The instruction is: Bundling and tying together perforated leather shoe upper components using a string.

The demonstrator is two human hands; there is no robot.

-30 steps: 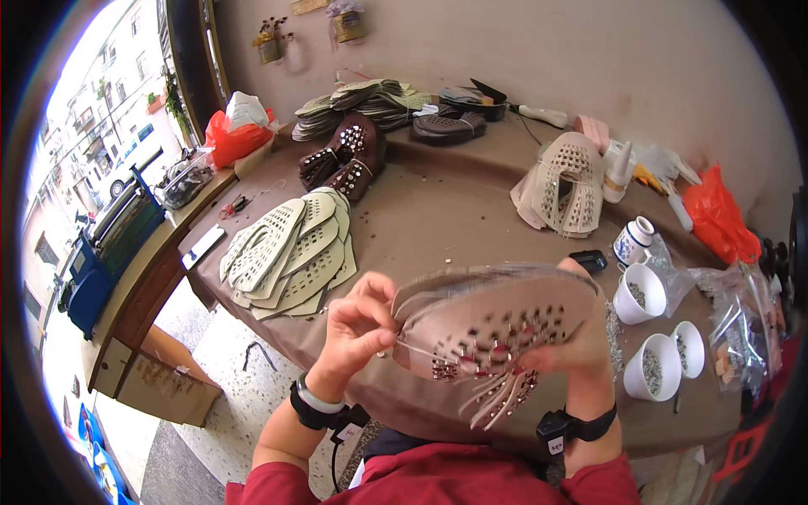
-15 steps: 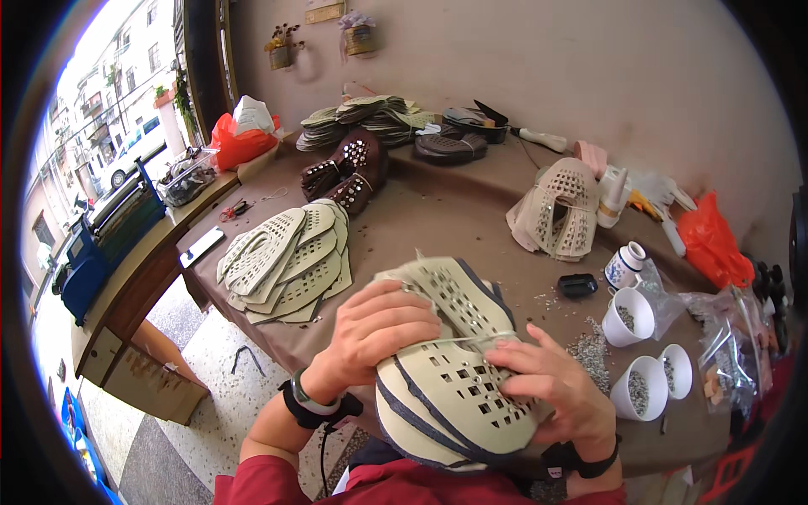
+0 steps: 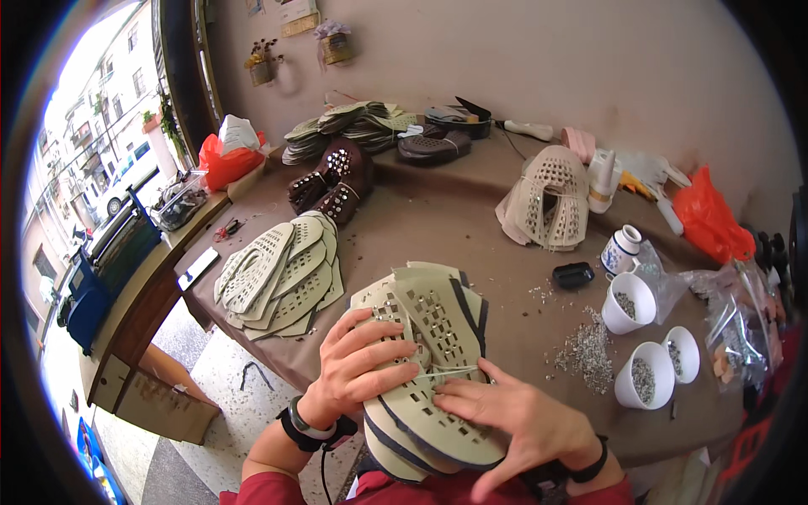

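Note:
Just above my lap, at the table's near edge, is a bundle of cream perforated shoe uppers (image 3: 433, 316) with dark edges. A thin pale band (image 3: 446, 371) crosses its middle. My left hand (image 3: 355, 367) is closed on the left side of the bundle, its fingers over the top and its thumb hidden. Stretched across the right side is my right hand (image 3: 530, 417), with its fingertips at the band and its thumb held apart. Part of the lower bundle is under that hand.
Loose cream uppers (image 3: 282, 273) lie fanned out at left, near a phone (image 3: 198, 268). Studded brown pieces (image 3: 337, 181) and a beige tied bundle (image 3: 551, 194) stand farther back. White cups (image 3: 629, 303) of small studs, spilled studs (image 3: 587, 353) and a black dish (image 3: 573, 275) are at right.
The bundle has turned a little and shifted left, with its far end more upright. My right hand has slid left onto the band, its fingers straighter and its thumb swung down.

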